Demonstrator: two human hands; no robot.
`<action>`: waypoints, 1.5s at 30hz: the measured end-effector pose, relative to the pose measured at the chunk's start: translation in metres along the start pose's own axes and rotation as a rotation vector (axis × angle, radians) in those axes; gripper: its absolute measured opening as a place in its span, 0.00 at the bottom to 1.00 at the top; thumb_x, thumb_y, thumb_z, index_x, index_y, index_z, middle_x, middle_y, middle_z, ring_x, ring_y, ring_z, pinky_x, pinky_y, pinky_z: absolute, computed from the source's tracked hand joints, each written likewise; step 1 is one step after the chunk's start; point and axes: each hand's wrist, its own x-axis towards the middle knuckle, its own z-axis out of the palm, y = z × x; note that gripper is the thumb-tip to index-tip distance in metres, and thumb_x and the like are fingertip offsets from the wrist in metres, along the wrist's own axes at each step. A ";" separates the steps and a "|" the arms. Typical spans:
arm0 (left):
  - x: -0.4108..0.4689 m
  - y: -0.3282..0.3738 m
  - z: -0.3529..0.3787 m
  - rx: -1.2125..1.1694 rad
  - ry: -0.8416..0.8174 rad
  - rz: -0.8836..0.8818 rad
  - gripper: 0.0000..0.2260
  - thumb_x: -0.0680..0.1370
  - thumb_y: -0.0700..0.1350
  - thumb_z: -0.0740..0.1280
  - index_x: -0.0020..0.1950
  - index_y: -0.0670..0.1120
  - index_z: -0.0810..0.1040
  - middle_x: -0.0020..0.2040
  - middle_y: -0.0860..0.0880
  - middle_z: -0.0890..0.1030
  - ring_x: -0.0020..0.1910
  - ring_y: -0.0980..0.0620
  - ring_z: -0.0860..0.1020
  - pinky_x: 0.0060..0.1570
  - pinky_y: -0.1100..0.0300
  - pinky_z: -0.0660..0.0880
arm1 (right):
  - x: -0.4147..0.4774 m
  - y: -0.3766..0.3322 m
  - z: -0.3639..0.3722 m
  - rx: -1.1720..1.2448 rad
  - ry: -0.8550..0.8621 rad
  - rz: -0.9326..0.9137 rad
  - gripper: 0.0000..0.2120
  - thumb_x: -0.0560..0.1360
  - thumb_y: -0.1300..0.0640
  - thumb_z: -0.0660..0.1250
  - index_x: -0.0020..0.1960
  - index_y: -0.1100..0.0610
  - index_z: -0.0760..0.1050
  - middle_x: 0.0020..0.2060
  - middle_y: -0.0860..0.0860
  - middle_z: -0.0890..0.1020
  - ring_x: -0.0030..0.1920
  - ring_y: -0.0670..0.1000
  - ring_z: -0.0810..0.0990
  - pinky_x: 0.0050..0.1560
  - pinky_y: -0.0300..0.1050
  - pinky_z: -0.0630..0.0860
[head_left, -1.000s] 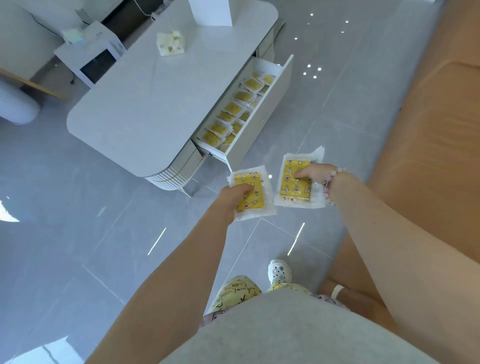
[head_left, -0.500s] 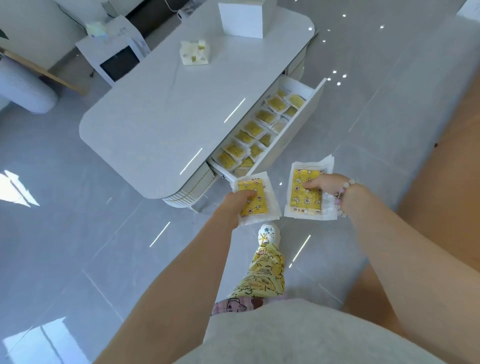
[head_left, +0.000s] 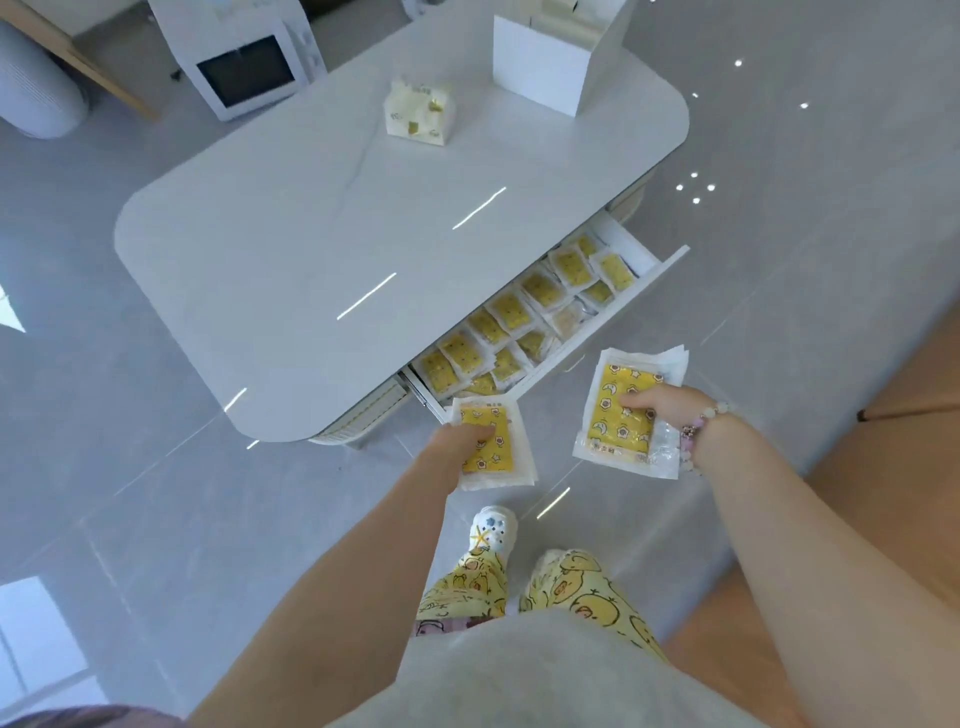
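Both hands have come closer to the open drawer (head_left: 597, 332) than half a second ago, and the table (head_left: 311, 249) now fills more of the view. The left hand (head_left: 465, 434) grips a small packet (head_left: 496, 454) with a yellow star-printed face. Its thumb lies across the upper left of the print, and its other fingers are hidden under the packet. That packet is held flat, just in front of the near corner of the drawer, and its top edge meets that corner in the view. The right hand (head_left: 654, 410) holds a stack of packets (head_left: 615, 410), pinched at the right edge with the thumb on the top yellow face. The stack is off to the right of the drawer front, apart from the small packet, with bare floor between them. A bead bracelet (head_left: 691, 434) circles the right wrist. Inside the drawer, rows of like packets (head_left: 511, 312) stand close together on edge, leaning. On the table top a tissue pack (head_left: 420, 115) sits near a white box (head_left: 543, 67) at the far end. A white shoe (head_left: 493, 527) is planted on the floor below the small packet.
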 end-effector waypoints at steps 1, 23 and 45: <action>0.005 0.001 0.003 -0.013 0.010 -0.013 0.18 0.75 0.42 0.70 0.64 0.41 0.72 0.52 0.44 0.79 0.48 0.45 0.78 0.54 0.51 0.76 | 0.001 -0.004 -0.002 -0.023 0.004 0.014 0.39 0.43 0.44 0.76 0.52 0.57 0.80 0.52 0.54 0.83 0.56 0.57 0.80 0.58 0.65 0.74; 0.122 0.063 0.052 -0.666 0.454 -0.217 0.03 0.79 0.36 0.60 0.46 0.41 0.71 0.38 0.46 0.74 0.35 0.49 0.74 0.38 0.54 0.73 | 0.219 -0.160 -0.037 -0.592 -0.192 0.048 0.37 0.55 0.44 0.76 0.61 0.60 0.76 0.57 0.57 0.80 0.52 0.58 0.82 0.56 0.58 0.78; 0.370 0.017 0.029 -0.191 0.653 0.003 0.09 0.75 0.43 0.68 0.50 0.44 0.69 0.38 0.52 0.72 0.38 0.51 0.72 0.30 0.63 0.68 | 0.407 -0.111 0.171 -0.459 -0.413 -0.007 0.24 0.70 0.50 0.72 0.62 0.60 0.74 0.57 0.58 0.80 0.58 0.60 0.79 0.60 0.57 0.75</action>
